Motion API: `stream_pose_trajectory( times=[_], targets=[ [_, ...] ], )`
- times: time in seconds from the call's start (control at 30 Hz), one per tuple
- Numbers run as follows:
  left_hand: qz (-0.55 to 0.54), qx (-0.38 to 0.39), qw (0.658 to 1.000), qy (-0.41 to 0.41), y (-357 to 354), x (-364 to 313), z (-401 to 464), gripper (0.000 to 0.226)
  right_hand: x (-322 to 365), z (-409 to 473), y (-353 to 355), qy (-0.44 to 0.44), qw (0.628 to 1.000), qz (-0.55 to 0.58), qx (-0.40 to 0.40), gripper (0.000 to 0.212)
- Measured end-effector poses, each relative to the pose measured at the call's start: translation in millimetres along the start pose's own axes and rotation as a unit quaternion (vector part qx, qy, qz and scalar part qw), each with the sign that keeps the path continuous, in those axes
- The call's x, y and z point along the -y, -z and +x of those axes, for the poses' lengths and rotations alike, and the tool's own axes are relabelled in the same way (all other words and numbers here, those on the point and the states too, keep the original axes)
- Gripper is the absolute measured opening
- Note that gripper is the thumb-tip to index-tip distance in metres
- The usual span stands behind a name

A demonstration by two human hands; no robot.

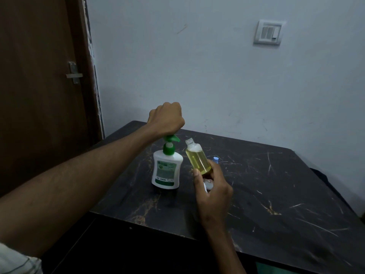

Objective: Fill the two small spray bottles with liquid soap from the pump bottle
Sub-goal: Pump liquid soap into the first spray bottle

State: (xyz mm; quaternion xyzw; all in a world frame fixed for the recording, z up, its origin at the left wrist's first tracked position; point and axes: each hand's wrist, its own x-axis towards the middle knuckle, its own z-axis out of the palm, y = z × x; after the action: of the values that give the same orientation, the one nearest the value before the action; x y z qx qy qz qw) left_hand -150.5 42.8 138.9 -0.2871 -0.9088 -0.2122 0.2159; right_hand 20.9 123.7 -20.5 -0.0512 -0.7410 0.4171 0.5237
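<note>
Left hand (166,119), fist-closed, presses down on the green pump (170,139) of the pump bottle (166,171), which stands upright on the bench (276,194), nozzle pointing right. Its label text is too small to read. Right hand (212,186) grips the base of a capless spray bottle (197,157) just right of the nozzle, neck tilted up-left, mostly full of yellow soap.

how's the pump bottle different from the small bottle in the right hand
The pump bottle is opaque white with a green pump; the small bottle is clear, showing yellow liquid. The pump bottle stands upright on the table; the small one is held tilted above it by the right hand. The pump bottle is capped, with the left hand on its pump; the small one is open.
</note>
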Motion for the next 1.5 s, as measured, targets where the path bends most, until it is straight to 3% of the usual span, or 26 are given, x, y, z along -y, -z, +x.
stream_pose_trajectory(
  times=[0.37, 0.63, 0.77, 1.03, 1.3, 1.43, 1.5],
  targets=[
    [-0.015, -0.001, 1.0, 0.014, -2, 0, 5, 0.007, 3, 1, 2, 0.005, 1.0, 0.008, -0.016, 0.016],
    [-0.027, -0.018, 0.999, 0.032, -1, 3, 6, 0.017, 4, 2, 2, 0.004, 1.0, 0.018, -0.016, 0.013],
    [-0.052, -0.013, 0.997, 0.056, 0, 5, 2, 0.011, 5, 2, 2, 0.001, 0.999, 0.028, -0.016, 0.013],
    [-0.126, 0.021, 0.989, 0.07, 8, 12, -5, 0.028, 6, 2, 1, 0.0, 1.0, 0.027, -0.013, 0.023],
    [-0.142, 0.028, 0.987, 0.072, 15, 13, -14, 0.031, 10, 2, 3, -0.006, 1.0, 0.02, -0.008, 0.018],
    [-0.186, -0.013, 0.978, 0.091, 20, 22, -20, 0.032, 11, 1, 3, -0.009, 1.0, 0.015, -0.013, 0.018],
    [-0.168, -0.105, 0.977, 0.077, 24, 27, -33, 0.027, 12, 1, 3, -0.009, 1.0, 0.018, -0.014, 0.015]
  ],
)
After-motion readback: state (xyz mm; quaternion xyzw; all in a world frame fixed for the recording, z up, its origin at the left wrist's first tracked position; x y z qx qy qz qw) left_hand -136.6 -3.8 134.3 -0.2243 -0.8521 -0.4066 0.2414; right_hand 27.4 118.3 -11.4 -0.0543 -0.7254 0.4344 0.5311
